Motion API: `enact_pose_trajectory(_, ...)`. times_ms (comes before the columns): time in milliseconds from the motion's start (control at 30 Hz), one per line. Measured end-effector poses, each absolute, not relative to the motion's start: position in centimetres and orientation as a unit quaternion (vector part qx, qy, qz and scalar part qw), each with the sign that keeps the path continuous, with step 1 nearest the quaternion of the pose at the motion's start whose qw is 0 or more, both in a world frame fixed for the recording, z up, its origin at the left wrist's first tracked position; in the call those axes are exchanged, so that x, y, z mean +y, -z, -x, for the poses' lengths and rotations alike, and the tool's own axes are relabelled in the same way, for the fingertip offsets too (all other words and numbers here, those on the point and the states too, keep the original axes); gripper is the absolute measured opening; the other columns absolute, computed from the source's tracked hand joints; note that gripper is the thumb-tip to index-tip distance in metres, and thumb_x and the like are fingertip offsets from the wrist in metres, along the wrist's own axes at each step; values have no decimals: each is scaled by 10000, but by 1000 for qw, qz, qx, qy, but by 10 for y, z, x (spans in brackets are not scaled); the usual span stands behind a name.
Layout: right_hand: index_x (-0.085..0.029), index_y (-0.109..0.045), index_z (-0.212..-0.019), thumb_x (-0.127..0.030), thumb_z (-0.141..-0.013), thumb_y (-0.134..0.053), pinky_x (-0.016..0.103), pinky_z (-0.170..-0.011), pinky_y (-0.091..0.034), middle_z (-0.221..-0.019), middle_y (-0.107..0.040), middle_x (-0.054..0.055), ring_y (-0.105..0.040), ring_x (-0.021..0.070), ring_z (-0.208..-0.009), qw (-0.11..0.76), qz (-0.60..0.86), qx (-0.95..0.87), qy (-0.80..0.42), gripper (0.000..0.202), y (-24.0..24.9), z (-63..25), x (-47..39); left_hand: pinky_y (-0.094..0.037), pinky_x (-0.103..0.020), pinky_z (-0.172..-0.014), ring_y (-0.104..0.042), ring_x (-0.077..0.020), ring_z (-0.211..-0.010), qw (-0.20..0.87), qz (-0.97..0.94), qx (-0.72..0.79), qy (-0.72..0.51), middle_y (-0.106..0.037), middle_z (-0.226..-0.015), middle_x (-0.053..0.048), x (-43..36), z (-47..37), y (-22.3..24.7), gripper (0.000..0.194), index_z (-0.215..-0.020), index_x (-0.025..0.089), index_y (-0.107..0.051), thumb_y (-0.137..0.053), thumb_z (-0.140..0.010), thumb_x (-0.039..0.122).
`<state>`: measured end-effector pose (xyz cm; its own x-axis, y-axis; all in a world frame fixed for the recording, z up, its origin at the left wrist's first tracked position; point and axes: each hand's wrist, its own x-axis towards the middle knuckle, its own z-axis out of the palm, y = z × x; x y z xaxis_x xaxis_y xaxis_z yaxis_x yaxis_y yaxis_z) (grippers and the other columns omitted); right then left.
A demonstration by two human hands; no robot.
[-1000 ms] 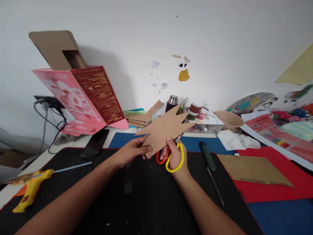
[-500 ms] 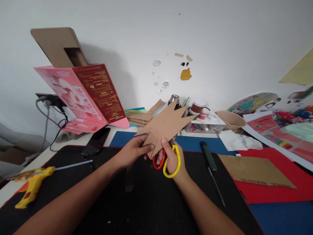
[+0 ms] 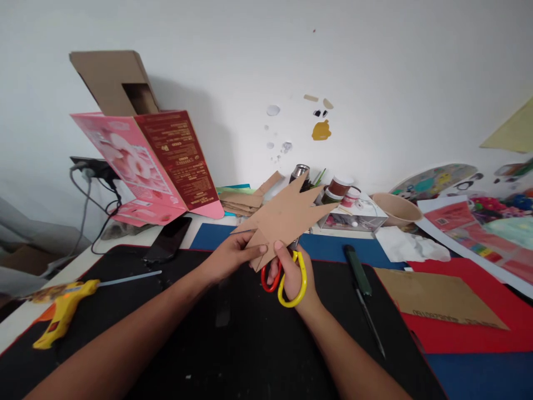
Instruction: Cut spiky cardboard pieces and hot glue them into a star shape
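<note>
A brown cardboard piece (image 3: 283, 214) with several pointed spikes at its upper right is held up over the black mat. My left hand (image 3: 235, 256) pinches its lower left end, thumb on top. Around scissors (image 3: 292, 280) with one red and one yellow handle loop, my right hand (image 3: 293, 272) is closed, its thumb tip also touching the cardboard's lower edge. Most of the scissor blades are hidden behind the cardboard.
A yellow glue gun (image 3: 64, 314) lies at the left, near a dark phone (image 3: 169, 240) and a pink box (image 3: 145, 161). Right of my hands are a green cutter (image 3: 358, 269), a pointed tool (image 3: 370, 322) and flat cardboard (image 3: 441, 297) on red sheet (image 3: 478, 278).
The whole view has shifted slightly, so the surroundings appear a little further right. My hands, the scissors and the cardboard keep nearly the same arrangement.
</note>
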<state>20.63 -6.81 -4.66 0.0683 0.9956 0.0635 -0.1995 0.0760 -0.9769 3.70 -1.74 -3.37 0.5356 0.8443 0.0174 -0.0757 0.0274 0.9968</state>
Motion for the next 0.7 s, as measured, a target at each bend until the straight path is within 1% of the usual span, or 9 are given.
enact_pose_trajectory(100, -223, -545, -748, -777, -854, -729, 213, -352, -452, -413, -560, -45, -550, 139, -317, 573, 446, -447, -523, 593, 50, -205, -68, -515, -281, -707, -666, -167, -737, 655, -584, 315, -362, -777, -874, -49, -20, -38, 31, 372, -951, 149, -758, -870, -817, 478)
enact_pose_trajectory(233, -206, -591, -802, -764, -870, -726, 218, -349, -445, -410, -561, -43, -553, 147, -319, 581, 438, -449, -519, 578, 53, -206, -67, -513, -279, -677, -673, -163, -680, 675, -580, 293, -350, -784, -809, -44, -22, -40, 32, 357, -938, 150, -764, -882, -820, 465)
enact_pose_trajectory(367, -197, -598, -785, -720, -895, -730, 212, -355, -442, -398, -547, -42, -540, 138, -317, 596, 442, -446, -500, 551, 52, -206, -69, -505, -272, -642, -683, -167, -650, 699, -554, 284, -350, -788, -777, -57, -25, -45, 37, 372, -925, 144, -757, -885, -818, 477)
enact_pose_trajectory(567, -208, -603, -804, -704, -860, -770, 237, -349, -466, -388, -548, -51, -537, 153, -307, 625, 448, -415, -487, 527, 49, -203, -73, -527, -289, -647, -714, -190, -657, 721, -534, 274, -347, -805, -801, -96, -27, -47, 44, 399, -907, 136, -755, -885, -810, 501)
enact_pose_trajectory(633, -212, -601, -748, -678, -859, -782, 231, -336, -447, -388, -545, -46, -536, 151, -303, 640, 440, -402, -484, 512, 46, -210, -69, -517, -280, -634, -699, -176, -624, 706, -541, 292, -352, -790, -752, -84, -24, -44, 47, 409, -853, 143, -735, -900, -789, 512)
enact_pose_trajectory(700, -215, -566, -617, -661, -879, -758, 222, -335, -427, -379, -511, -37, -529, 137, -307, 682, 422, -372, -467, 552, 42, -221, -61, -492, -263, -604, -666, -155, -569, 680, -540, 330, -371, -754, -666, -51, -20, -42, 49, 439, -785, 159, -694, -927, -748, 529)
